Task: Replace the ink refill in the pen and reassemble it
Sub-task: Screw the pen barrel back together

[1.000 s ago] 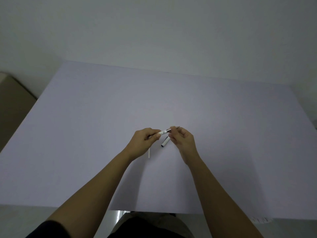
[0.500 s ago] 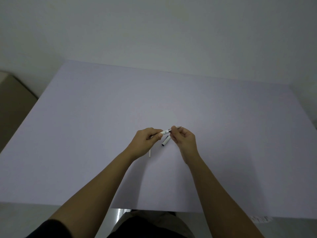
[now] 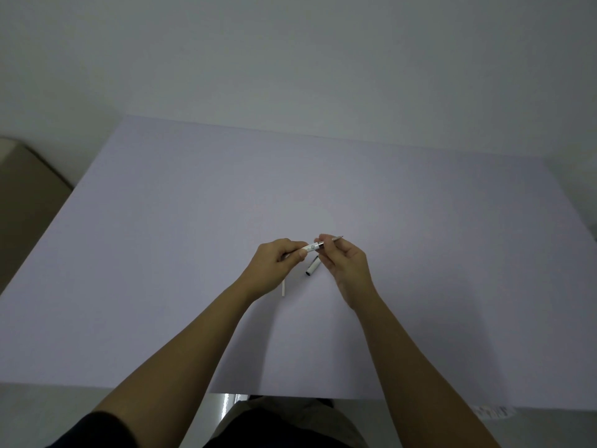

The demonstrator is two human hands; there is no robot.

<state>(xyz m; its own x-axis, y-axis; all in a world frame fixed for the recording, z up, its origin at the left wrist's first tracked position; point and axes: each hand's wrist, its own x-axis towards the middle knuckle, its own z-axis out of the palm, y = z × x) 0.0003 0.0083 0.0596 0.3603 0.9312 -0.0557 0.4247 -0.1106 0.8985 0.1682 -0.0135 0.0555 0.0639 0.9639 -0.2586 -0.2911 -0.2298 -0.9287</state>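
A white pen barrel [image 3: 312, 247] with a dark metal ring is held level above the table, between both hands. My left hand [image 3: 277, 265] grips its left end. My right hand [image 3: 344, 261] pinches the tip section [image 3: 334, 238], whose thin point sticks out to the right past my fingers. Below the pen a white cap [image 3: 312, 266] with a dark open end lies on the table. A thin white refill tube [image 3: 283, 288] lies on the table under my left wrist, partly hidden by it.
The pale lilac table [image 3: 161, 253] fills most of the view, with a grey wall behind it. A brown surface [image 3: 22, 195] shows at the far left. A white label [image 3: 491, 412] lies by the table's near right edge.
Both hands stay on the pen in nearly the same place. My right fingers have shifted slightly on the tip section.
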